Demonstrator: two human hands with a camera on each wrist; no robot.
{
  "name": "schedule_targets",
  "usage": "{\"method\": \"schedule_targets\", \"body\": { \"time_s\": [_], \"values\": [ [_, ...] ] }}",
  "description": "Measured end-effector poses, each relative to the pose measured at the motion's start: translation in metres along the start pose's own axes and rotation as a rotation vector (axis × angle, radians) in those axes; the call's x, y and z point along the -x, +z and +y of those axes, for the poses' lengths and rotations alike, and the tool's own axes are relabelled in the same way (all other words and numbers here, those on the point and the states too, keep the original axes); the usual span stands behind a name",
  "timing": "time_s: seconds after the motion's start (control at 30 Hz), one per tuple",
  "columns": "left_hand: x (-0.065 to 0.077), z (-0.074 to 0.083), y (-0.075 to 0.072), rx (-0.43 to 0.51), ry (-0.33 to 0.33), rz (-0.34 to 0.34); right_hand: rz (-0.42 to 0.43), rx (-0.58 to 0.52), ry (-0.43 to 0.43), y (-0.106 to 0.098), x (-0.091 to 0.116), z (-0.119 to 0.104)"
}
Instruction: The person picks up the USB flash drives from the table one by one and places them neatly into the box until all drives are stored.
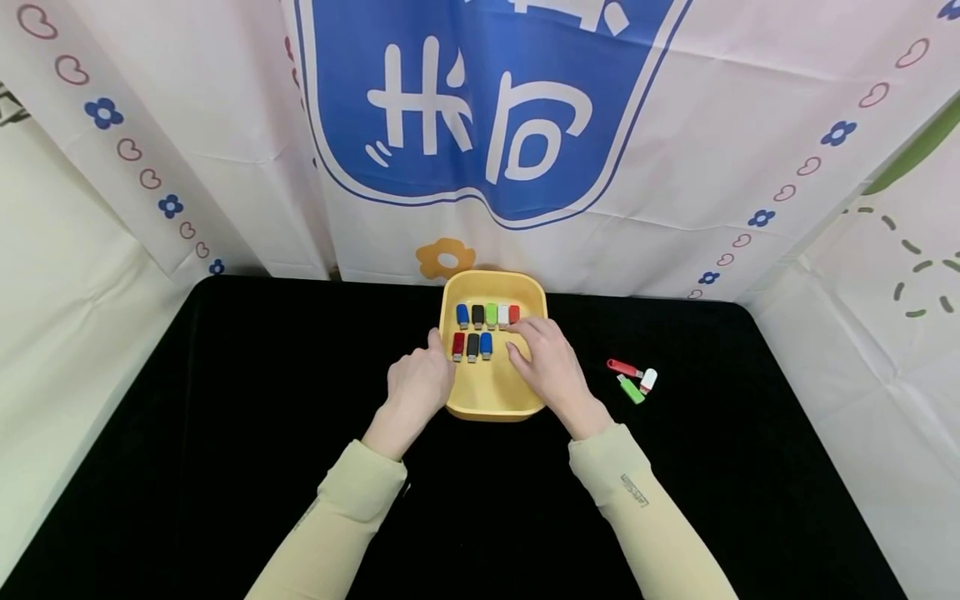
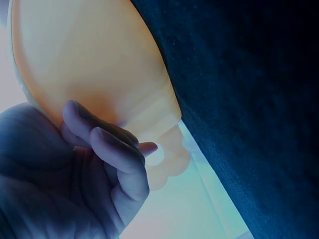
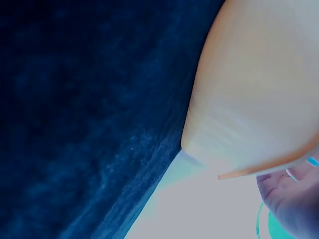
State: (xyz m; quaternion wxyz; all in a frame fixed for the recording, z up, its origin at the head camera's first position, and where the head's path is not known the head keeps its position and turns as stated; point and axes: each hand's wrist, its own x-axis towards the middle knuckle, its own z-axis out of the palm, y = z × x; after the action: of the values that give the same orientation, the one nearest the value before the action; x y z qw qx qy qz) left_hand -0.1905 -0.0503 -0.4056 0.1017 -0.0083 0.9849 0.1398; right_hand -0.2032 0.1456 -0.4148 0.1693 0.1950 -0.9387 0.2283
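A yellow tray [image 1: 495,402] holds USB flash drives in two rows. Its far row has a blue drive [image 1: 462,315], a black one [image 1: 477,315], a green one [image 1: 491,314], a white one [image 1: 503,315] and a red one [image 1: 514,313]. Nearer lie a dark red drive [image 1: 458,345], another black one [image 1: 472,347] and another blue one [image 1: 486,344]. My left hand [image 1: 422,379] grips the tray's left rim, its fingers bent against the outer wall in the left wrist view. Inside the tray, my right hand [image 1: 551,358] has its fingertips right at the white and red drives, thumb held apart.
On the black tabletop [image 1: 285,400], right of the tray, lie three loose drives: a red one [image 1: 623,367], a white one [image 1: 648,381] and a green one [image 1: 631,390]. A printed white curtain [image 1: 630,250] hangs along the table's far edge, just behind the tray.
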Motion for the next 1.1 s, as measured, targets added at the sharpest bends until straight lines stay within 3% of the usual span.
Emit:
{"method": "schedule_targets", "body": {
  "time_s": [0.33,0.63,1.1],
  "values": [
    [0.000,0.000,0.002,0.002,0.006,0.017,0.045,-0.062,0.080,-0.019,0.017,0.011],
    [-0.001,-0.001,0.003,0.008,0.002,0.014,0.072,-0.068,0.205,-0.042,0.039,0.033],
    [0.000,-0.001,0.001,-0.003,-0.002,0.008,-0.189,-0.017,0.448,-0.075,0.063,0.068]
  ]
}}
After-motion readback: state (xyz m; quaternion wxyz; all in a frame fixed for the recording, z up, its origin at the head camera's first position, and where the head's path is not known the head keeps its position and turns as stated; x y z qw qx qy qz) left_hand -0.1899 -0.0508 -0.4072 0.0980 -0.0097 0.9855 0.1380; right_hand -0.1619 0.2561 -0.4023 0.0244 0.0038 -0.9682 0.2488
